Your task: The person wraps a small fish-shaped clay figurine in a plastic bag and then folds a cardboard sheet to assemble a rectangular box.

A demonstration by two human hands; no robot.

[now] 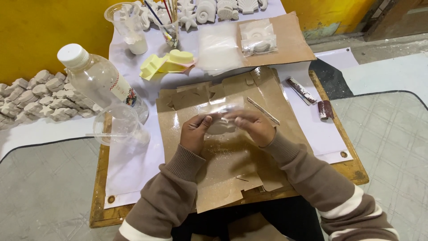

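Hands: left hand [195, 131] and right hand [253, 126] meet over the middle of the surface, fingers curled in, both closed on one small piece.
Held piece: pale plaster cast [220, 127], flattish and rounded, gripped between the two hands just above the cardboard; its exact form is hard to tell behind the fingers.
Wrapping: clear plastic film [219, 109] stretches across the top of the cast, pinched by both hands; whether it is a bag or a sheet I cannot tell.
Underlay: flattened brown cardboard [232, 165] lies below the hands, dusted with white specks.
Surface: wooden surface [352, 169] covered by a white sheet [129, 169] with eyelets at its corners.
Stick: thin flat stick [263, 110] rests on the cardboard just beyond the right hand.
Left side: plastic bottle [100, 80] with a white cap lies tilted, next to a clear plastic cup [118, 124] near the left hand.
Far end: yellow moulds [167, 63], a stack of clear bags [218, 47], two bagged casts [257, 38] on a second cardboard piece, a cup of brushes [168, 27], and a row of white shell-shaped casts [214, 10].
Right side: two small rolls of sandpaper [312, 98] lie well apart from the hands.
Floor: heap of grey casts [38, 96] sits against the yellow wall.
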